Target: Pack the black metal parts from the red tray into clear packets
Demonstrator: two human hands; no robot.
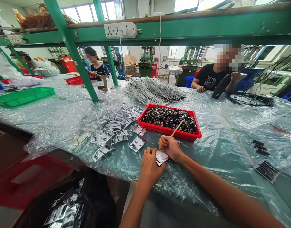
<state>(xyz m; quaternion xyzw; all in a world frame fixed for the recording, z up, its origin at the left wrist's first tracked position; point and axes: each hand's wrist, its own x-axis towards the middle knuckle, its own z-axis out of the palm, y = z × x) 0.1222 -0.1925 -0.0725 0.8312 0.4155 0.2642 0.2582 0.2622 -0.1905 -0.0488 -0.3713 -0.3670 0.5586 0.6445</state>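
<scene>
My left hand point(150, 168), with a ring on one finger, is closed on a small clear-and-silver plastic packet point(161, 157) just above the table's front part. My right hand point(171, 147) is closed around a thin wooden stick point(177, 127), which points up and away over the red tray point(157, 127). That hand also touches the packet's right side. Small black parts with metal ends point(166, 117) fill the tray. To the left lie a single packet point(137, 143) and a loose heap of similar packets point(114, 126). What the packet in my hands contains is partly hidden by fingers.
A grey cable coil point(157, 90) lies behind the tray. A green beam point(207, 27) crosses above, with a slanted post point(76, 57) at left. A black bag of packets point(66, 209) is below the edge. Black parts point(267, 171) lie right. Several people sit across.
</scene>
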